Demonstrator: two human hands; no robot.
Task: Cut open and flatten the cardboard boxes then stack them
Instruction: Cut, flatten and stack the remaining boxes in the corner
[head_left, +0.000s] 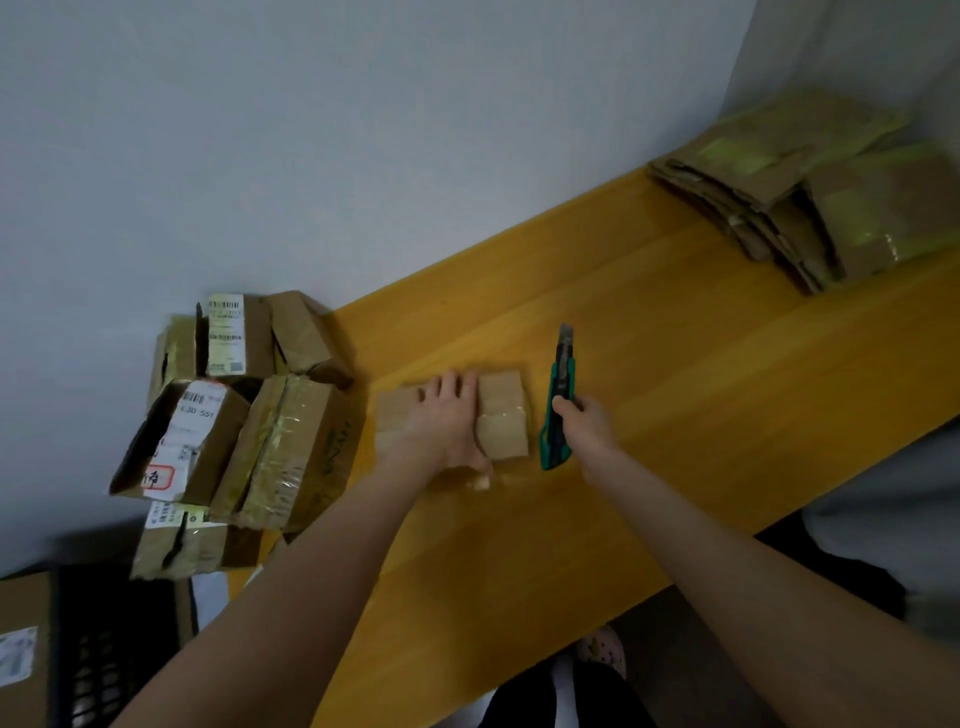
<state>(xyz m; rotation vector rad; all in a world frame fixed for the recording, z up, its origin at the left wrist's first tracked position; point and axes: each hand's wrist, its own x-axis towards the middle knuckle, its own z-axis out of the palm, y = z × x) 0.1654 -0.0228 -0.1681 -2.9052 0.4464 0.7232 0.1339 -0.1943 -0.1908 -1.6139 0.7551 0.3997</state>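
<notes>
We are pressing our flat left hand (448, 422) on a brown cardboard box (503, 415), right hand (588, 422) gripping a green-handled utility knife (558, 387)

Dim, soft indoor light leaves the wall (363, 130) grey and shadows faint, tape (280, 447) on a box (327, 410) glints weakly, the far stack (769, 208) is smeared by blur, and wide-angle distortion bends the table (675, 364) toward the frame's edges.
</notes>
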